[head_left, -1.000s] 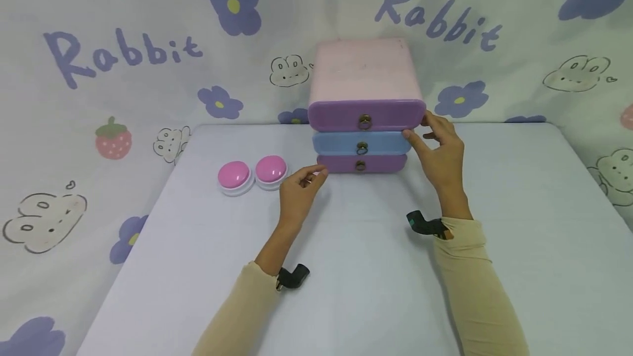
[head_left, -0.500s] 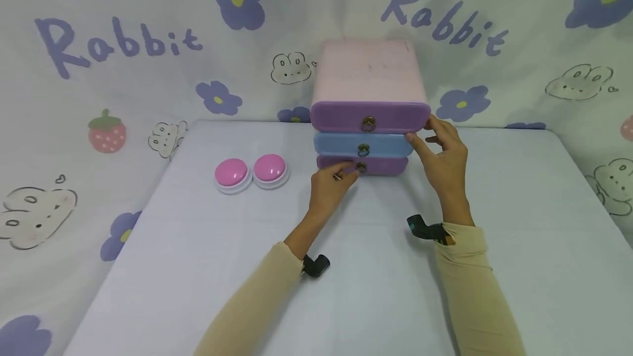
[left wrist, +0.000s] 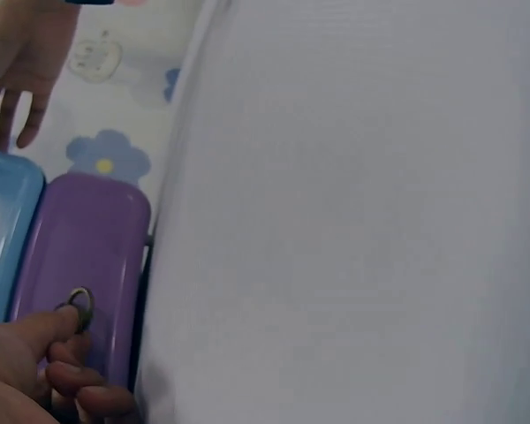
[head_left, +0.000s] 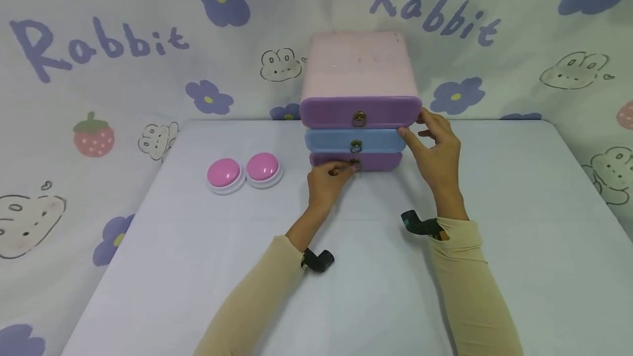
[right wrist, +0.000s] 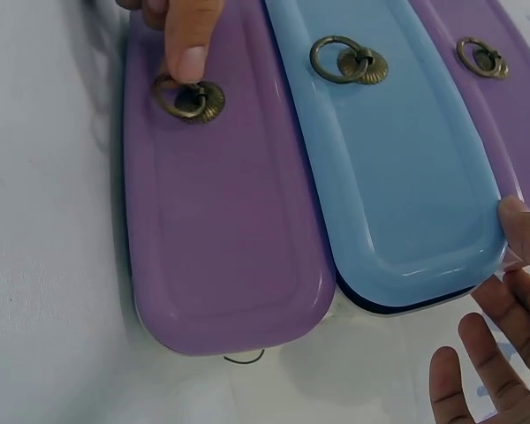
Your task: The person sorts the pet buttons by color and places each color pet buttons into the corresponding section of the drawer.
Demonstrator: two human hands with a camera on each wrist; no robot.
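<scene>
Left hand pinches ring pull; backdrop reads "Rabbit".

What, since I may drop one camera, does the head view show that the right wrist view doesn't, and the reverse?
Only the head view: two pink-domed discs, the pale pink cabinet top, tan sleeves and "Rabbit" lettering.

Only the right wrist view: clear ribbing on the ring plates, and the dark line under the rounded end of the blue drawer.

Both: the blue drawer between the top purple drawer and bottom purple drawer; the left hand at the lowest ring; the right hand, thumb at the blue drawer's edge.
</scene>
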